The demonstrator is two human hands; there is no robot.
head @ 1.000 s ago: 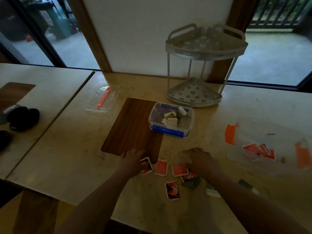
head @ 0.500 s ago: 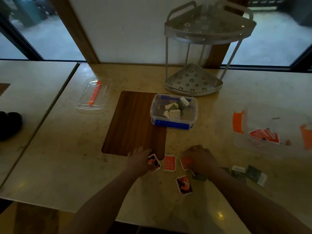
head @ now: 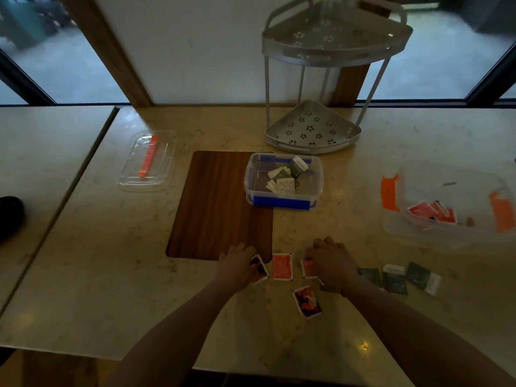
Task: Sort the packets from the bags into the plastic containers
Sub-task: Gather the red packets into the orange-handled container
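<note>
Several red packets lie on the marble table near its front edge. My left hand (head: 238,262) pinches one red packet (head: 260,269) at the corner of the wooden mat. My right hand (head: 329,261) covers and grips another red packet (head: 306,268). A red packet (head: 282,266) lies flat between my hands, and a red and black packet (head: 307,301) lies nearer to me. Dark green packets (head: 396,279) are spread to the right of my right hand. The blue-latched container (head: 282,202) holds green and white packets. The orange-latched container (head: 446,233) at the right holds red packets.
A wooden mat (head: 217,205) lies left of the blue-latched container. A clear lid (head: 148,160) with an orange clip rests at the back left. A two-tier metal corner rack (head: 312,129) stands behind the containers. A second table (head: 42,152) adjoins on the left.
The camera has tilted down and moved closer. Both hands stay on the same red packets, my right hand curling tighter over its packet. The green packets at the right have come into view.
</note>
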